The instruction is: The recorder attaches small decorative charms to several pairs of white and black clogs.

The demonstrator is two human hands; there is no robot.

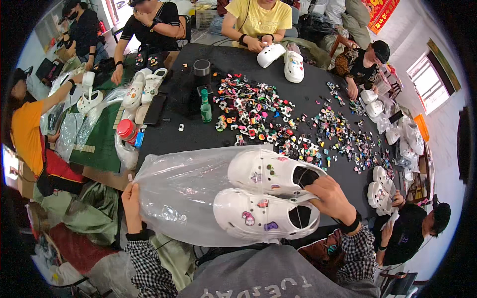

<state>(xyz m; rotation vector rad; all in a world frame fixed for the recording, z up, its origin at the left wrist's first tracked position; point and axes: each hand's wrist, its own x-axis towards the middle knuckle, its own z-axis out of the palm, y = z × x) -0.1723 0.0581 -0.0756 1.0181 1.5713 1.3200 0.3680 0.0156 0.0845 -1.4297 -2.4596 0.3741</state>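
Observation:
Two white clogs [266, 196] with small coloured charms lie side by side, toes inside the mouth of a clear plastic bag [184, 191] at the near edge of the black table [191, 131]. My right hand [330, 198] grips the heel straps of the clogs at their right end. My left hand [131, 201] pinches the left edge of the bag and holds it spread.
A heap of several coloured charms [278, 119] covers the table's middle and right. A green bottle [205, 107], a red-lidded jar [126, 130] and a dark cup [201, 67] stand at the left. Other people sit around the table with white clogs [293, 64].

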